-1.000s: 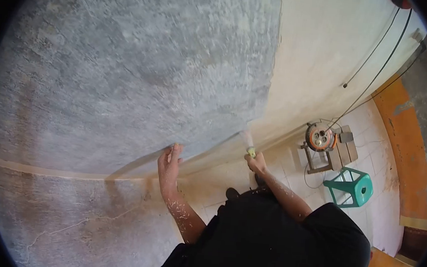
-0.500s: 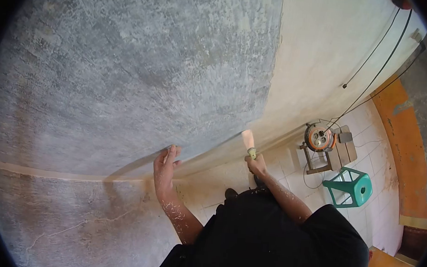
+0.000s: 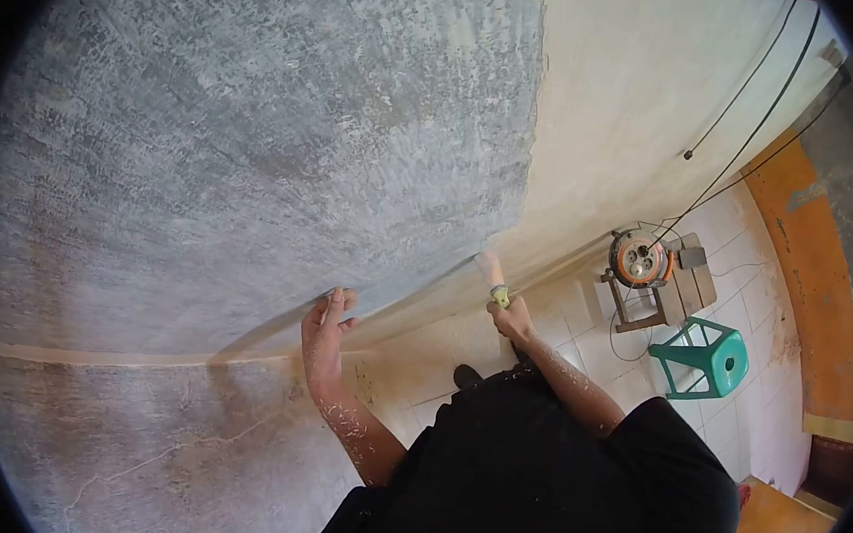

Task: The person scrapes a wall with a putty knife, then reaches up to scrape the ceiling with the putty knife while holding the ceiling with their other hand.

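My right hand is closed round the pale handle of a putty knife. The knife's broad blade points up at the wall, its tip by the lower right corner of a rough grey patch where the cream paint is off. To the left, my left hand is raised with its fingertips right at the grey wall, fingers slightly bent and thumb apart, nothing showing in it. Pale flakes are scattered over both forearms.
A cable reel rests on a small wooden bench at the right, black cords running up from it. Beside it is a green plastic stool on the tiled floor. Another wall with a crack meets this one at lower left.
The view has shifted slightly. My right hand and the putty knife have moved a little up and left; my left hand stays by the wall with nearly the same pose.
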The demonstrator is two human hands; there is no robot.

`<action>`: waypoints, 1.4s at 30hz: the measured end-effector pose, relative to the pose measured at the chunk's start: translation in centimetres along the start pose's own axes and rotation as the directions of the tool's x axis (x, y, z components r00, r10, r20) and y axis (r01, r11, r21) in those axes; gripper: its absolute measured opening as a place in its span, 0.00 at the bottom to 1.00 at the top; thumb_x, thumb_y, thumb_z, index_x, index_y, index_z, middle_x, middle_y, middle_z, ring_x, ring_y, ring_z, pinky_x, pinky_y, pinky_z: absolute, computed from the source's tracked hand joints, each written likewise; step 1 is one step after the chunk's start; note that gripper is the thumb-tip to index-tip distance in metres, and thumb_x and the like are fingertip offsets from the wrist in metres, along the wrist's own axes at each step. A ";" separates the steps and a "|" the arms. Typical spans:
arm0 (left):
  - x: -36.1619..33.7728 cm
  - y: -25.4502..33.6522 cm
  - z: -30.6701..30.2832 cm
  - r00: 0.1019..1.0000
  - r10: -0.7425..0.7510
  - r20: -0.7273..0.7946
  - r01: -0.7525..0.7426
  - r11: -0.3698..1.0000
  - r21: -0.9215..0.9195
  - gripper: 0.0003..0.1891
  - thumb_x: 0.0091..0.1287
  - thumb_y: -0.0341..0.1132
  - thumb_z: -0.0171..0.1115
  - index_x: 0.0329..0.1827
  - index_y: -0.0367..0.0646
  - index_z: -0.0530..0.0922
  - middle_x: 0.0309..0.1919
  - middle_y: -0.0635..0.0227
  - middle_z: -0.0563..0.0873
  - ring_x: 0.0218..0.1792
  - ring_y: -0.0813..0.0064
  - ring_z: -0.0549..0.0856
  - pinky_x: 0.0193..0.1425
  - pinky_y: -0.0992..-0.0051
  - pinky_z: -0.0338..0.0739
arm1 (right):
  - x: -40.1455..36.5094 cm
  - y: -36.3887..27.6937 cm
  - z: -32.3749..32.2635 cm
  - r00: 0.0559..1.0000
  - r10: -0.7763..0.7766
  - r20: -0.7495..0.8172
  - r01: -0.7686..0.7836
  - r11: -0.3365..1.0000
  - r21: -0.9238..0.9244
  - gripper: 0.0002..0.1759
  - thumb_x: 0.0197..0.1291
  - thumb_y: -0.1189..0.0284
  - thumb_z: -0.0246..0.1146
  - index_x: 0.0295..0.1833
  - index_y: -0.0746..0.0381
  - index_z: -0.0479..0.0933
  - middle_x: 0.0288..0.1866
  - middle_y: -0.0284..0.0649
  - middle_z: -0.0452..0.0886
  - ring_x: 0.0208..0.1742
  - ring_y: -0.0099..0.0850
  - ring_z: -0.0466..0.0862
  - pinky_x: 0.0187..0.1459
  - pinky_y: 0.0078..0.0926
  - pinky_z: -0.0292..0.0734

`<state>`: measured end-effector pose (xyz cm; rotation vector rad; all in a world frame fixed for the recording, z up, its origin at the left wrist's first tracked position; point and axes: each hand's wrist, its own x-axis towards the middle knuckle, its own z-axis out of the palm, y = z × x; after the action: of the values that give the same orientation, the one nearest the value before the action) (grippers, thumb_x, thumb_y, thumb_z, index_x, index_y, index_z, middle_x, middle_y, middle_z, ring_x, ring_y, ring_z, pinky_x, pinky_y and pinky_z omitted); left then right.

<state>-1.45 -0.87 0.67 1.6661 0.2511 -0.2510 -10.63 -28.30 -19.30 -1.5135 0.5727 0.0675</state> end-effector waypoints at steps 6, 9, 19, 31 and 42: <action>-0.4 0.3 0.4 1.000 -0.003 -0.014 0.003 1.000 -0.004 0.20 0.68 0.48 0.63 0.46 0.37 0.82 0.44 0.64 0.85 0.49 0.74 0.81 0.49 0.70 0.76 | -0.4 -1.9 0.1 1.000 0.006 -0.008 -0.007 0.999 -0.033 0.17 0.53 0.65 0.60 0.17 0.63 0.71 0.13 0.31 0.71 0.15 0.21 0.71 0.17 0.27 0.65; -0.5 0.1 0.5 1.000 -0.014 -0.025 0.013 0.999 -0.029 0.20 0.68 0.49 0.63 0.45 0.37 0.82 0.44 0.64 0.85 0.50 0.74 0.81 0.49 0.70 0.76 | -0.2 -3.2 0.2 0.998 0.061 0.016 -0.062 0.998 0.022 0.16 0.54 0.65 0.60 0.19 0.63 0.71 0.13 0.31 0.71 0.14 0.22 0.71 0.17 0.27 0.64; -0.4 0.2 0.3 1.000 -0.017 -0.012 0.017 1.000 -0.009 0.21 0.68 0.49 0.63 0.47 0.35 0.82 0.44 0.64 0.85 0.49 0.74 0.82 0.50 0.71 0.76 | 0.0 -1.8 -0.2 0.996 0.087 -0.008 -0.087 0.996 0.025 0.15 0.54 0.67 0.60 0.20 0.63 0.70 0.13 0.31 0.71 0.14 0.22 0.72 0.16 0.25 0.65; 0.1 -0.1 0.2 1.000 -0.011 -0.015 0.010 0.999 -0.030 0.20 0.68 0.47 0.63 0.47 0.36 0.82 0.45 0.64 0.85 0.49 0.75 0.82 0.49 0.70 0.76 | 0.0 -3.1 -0.2 0.999 0.046 -0.024 -0.046 0.999 0.023 0.14 0.52 0.67 0.60 0.19 0.63 0.70 0.13 0.32 0.71 0.14 0.22 0.72 0.16 0.26 0.66; -1.1 0.0 0.1 1.000 -0.015 -0.017 0.014 1.000 -0.015 0.22 0.68 0.49 0.62 0.47 0.35 0.81 0.45 0.62 0.85 0.50 0.74 0.81 0.50 0.70 0.76 | -0.3 -6.6 -0.6 0.999 -0.031 -0.043 0.030 0.999 -0.017 0.16 0.53 0.65 0.60 0.20 0.64 0.71 0.13 0.32 0.71 0.15 0.21 0.73 0.17 0.25 0.66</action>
<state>-2.51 -1.01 0.95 1.6525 0.2777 -0.2449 -8.49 -29.36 -13.11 -1.5424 0.5846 0.0159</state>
